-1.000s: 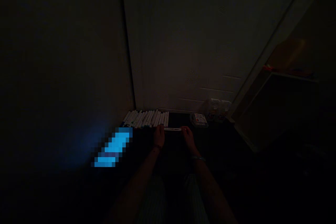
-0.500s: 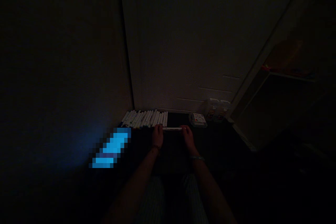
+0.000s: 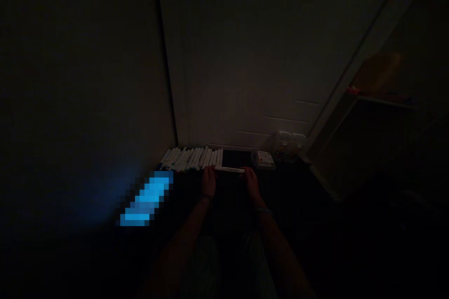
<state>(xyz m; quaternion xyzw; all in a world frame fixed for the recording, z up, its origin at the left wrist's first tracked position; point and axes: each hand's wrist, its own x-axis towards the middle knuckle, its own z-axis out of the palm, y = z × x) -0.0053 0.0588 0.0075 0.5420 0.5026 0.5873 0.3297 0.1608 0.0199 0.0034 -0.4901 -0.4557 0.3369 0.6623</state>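
Observation:
The room is very dark. A white marker (image 3: 230, 169) lies crosswise between my two hands, just above the dark floor. My left hand (image 3: 208, 181) pinches its left end and my right hand (image 3: 251, 181) pinches its right end. Just beyond the marker, a row of several white markers (image 3: 191, 158) lies side by side against the foot of a pale door. The marker in my hands is close to the right end of that row.
A glowing blue blurred patch (image 3: 146, 198) lies on the floor to the left. A small printed box (image 3: 264, 159) and two clear containers (image 3: 289, 145) stand right of the markers. A dark cabinet (image 3: 365, 145) fills the right side.
Both hands and the marker have shifted slightly away from me, nearer the row of markers. The grip on the marker is unchanged.

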